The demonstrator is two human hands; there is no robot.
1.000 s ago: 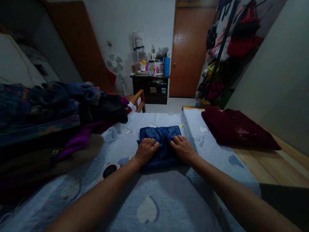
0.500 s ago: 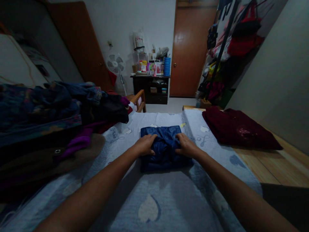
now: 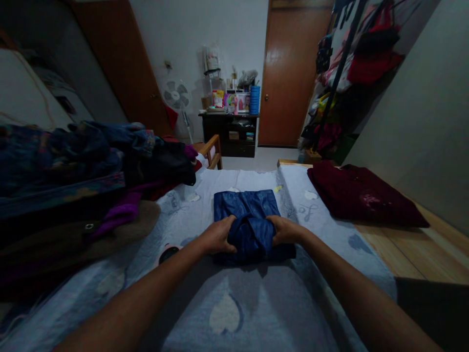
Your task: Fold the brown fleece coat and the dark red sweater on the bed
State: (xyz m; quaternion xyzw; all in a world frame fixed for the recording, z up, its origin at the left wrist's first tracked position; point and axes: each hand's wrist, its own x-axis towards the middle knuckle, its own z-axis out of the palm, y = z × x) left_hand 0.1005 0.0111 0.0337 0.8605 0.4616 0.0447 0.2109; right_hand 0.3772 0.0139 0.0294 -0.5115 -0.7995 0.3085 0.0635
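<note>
Blue garment [image 3: 252,232] lies between left hand [image 3: 220,235] and right hand [image 3: 286,230], both gripping its bunched fabric.

A dark blue garment [image 3: 252,233] with a glossy, leather-like sheen lies folded into a compact, roughly rectangular bundle on a pale blue, heart-patterned sheet [image 3: 190,313]. Its far part rests fairly flat, with a nearly straight edge, while the middle bunches into a raised, creased, rounded fold.

The blue garment [image 3: 245,204] looks glossy and leather-like, the bedspread [image 3: 271,303] matt cloth.
</note>
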